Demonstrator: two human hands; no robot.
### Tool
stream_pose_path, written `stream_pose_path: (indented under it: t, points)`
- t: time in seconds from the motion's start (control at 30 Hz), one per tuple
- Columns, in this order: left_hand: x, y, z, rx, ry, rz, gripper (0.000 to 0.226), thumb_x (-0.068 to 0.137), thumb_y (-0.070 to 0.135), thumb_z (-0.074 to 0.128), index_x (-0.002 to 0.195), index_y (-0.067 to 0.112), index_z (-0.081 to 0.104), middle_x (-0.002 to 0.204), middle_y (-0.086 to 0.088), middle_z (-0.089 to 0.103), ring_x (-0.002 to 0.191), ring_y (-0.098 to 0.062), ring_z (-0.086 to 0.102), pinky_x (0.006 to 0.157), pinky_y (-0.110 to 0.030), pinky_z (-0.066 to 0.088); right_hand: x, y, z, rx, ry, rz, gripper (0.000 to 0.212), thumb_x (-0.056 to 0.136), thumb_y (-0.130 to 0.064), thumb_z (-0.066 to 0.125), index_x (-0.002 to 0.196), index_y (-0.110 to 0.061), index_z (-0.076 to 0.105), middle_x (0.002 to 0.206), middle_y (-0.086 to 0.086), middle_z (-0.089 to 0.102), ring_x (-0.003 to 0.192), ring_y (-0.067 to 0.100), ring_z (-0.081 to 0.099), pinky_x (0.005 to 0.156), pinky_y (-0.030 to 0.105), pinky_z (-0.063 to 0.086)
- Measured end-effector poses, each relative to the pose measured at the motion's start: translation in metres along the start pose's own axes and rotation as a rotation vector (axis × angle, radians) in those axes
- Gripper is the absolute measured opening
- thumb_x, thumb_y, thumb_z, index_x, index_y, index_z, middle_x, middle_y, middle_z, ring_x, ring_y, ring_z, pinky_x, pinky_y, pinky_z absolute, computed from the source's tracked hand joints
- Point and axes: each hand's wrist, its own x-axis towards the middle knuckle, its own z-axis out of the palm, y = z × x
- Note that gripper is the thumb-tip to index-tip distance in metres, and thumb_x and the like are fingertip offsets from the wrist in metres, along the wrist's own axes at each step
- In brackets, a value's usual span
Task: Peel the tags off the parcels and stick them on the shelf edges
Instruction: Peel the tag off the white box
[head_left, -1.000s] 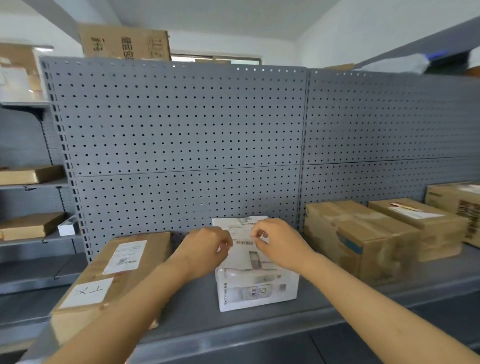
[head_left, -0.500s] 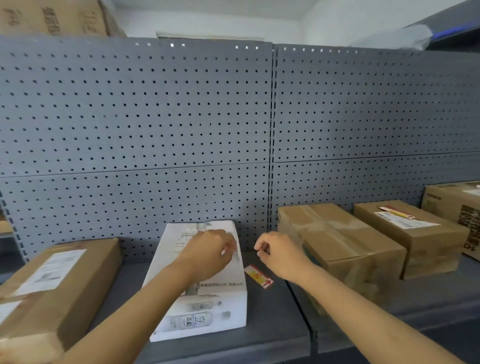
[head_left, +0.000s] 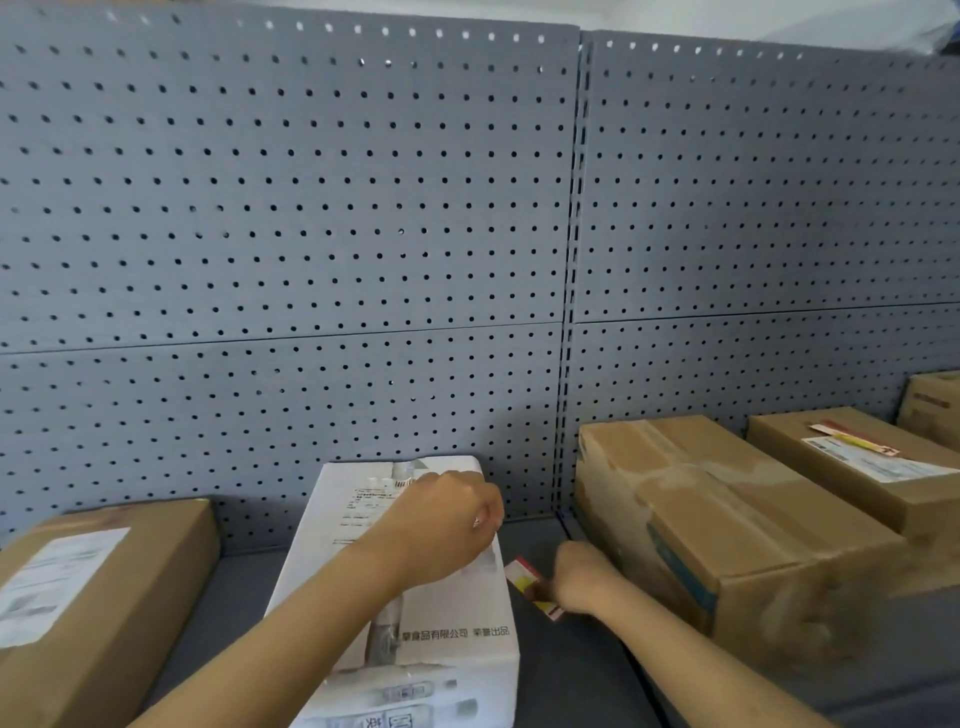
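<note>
Grey shelf (head_left: 582, 670) — brown boxes (head_left: 727, 530) flank white parcel (head_left: 415, 623).

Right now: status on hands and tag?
Left hand resting on white parcel. Right hand pinching red-yellow tag, off the parcel. Brown box close right; shelf edge unseen.

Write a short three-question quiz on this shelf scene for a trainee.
1. True or false: the left hand rests on top of the white parcel.
2. Which hand holds the red and yellow tag? A) left B) right C) neither
3. Fill in: the tag is now over the grey ____, between the white parcel and the brown taped parcel.

Key
1. True.
2. B: the right hand pinches it.
3. Shelf; it is not yet stuck on the front edge.
</note>
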Motion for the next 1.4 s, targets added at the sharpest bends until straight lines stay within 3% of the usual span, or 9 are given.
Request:
stream_pose_path:
  t: [0.2, 0.37, 0.57, 0.67, 0.83, 1.0, 1.4]
  points:
    - [0.005, 0.0, 0.002, 0.008, -0.026, 0.018, 0.022, 0.095, 0.03, 0.045, 0.102, 0.025, 0.065, 0.11, 0.007, 0.067, 0.093, -0.014, 0.061, 0.086, -0.034, 0.052, 0.011, -0.002, -0.002, -0.026, -0.087, 0.034, 0.028, 0.082, -0.025, 0.07, 0.062, -0.017, 0.052, 0.091, 0.006, 0.071, 0.074, 0.015, 0.061, 0.061, 0.024, 0.047]
    - [0.007, 0.0, 0.001, 0.019, -0.053, 0.003, 0.023, 0.095, 0.03, 0.044, 0.103, 0.024, 0.065, 0.111, 0.006, 0.066, 0.096, -0.016, 0.06, 0.089, -0.035, 0.05, 0.017, -0.003, -0.004, 0.04, -0.093, 0.065, 0.029, 0.083, -0.021, 0.07, 0.061, -0.016, 0.051, 0.064, -0.001, 0.053, 0.073, 0.014, 0.058, 0.054, 0.022, 0.04]
    - [0.004, 0.0, -0.003, 0.015, -0.047, 0.002, 0.023, 0.095, 0.03, 0.045, 0.104, 0.023, 0.065, 0.111, 0.005, 0.066, 0.094, -0.015, 0.061, 0.086, -0.035, 0.051, 0.009, -0.008, -0.009, 0.147, -0.045, 0.052, 0.009, 0.084, -0.016, 0.067, 0.078, -0.012, 0.062, 0.072, 0.003, 0.06, 0.072, 0.017, 0.062, 0.052, 0.024, 0.046]
    - [0.0, -0.001, -0.004, 0.012, -0.042, 0.005, 0.023, 0.095, 0.029, 0.045, 0.104, 0.023, 0.065, 0.109, 0.004, 0.067, 0.092, -0.015, 0.061, 0.085, -0.035, 0.052, 0.001, -0.007, -0.014, 0.208, 0.066, 0.012, 0.012, 0.086, -0.01, 0.058, 0.09, -0.008, 0.069, 0.089, 0.008, 0.068, 0.079, 0.019, 0.066, 0.063, 0.029, 0.053]
    - [-0.01, 0.003, -0.007, 0.034, -0.031, 0.005, 0.022, 0.094, 0.026, 0.045, 0.101, 0.022, 0.065, 0.106, 0.005, 0.067, 0.092, -0.017, 0.061, 0.084, -0.035, 0.051, -0.025, -0.01, -0.032, 0.238, 0.281, -0.094, 0.017, 0.085, -0.008, 0.058, 0.091, -0.018, 0.071, 0.094, 0.003, 0.069, 0.079, 0.018, 0.066, 0.072, 0.038, 0.059]
    - [-0.027, 0.013, -0.016, 0.034, -0.001, -0.033, 0.022, 0.094, 0.026, 0.045, 0.102, 0.023, 0.065, 0.108, 0.005, 0.066, 0.092, -0.018, 0.06, 0.083, -0.034, 0.05, -0.056, -0.012, -0.047, 0.32, 0.457, -0.225, 0.016, 0.091, -0.014, 0.055, 0.09, -0.027, 0.065, 0.096, -0.002, 0.069, 0.076, 0.016, 0.065, 0.067, 0.042, 0.059]
    - [-0.125, 0.051, -0.033, -0.05, 0.12, -0.185, 0.016, 0.093, 0.024, 0.052, 0.1, 0.024, 0.066, 0.101, 0.005, 0.067, 0.09, -0.016, 0.061, 0.084, -0.033, 0.05, -0.147, -0.015, -0.02, 0.374, 0.544, -0.627, 0.014, 0.091, -0.013, 0.057, 0.096, -0.021, 0.067, 0.096, -0.004, 0.063, 0.088, 0.013, 0.056, 0.076, 0.031, 0.051]
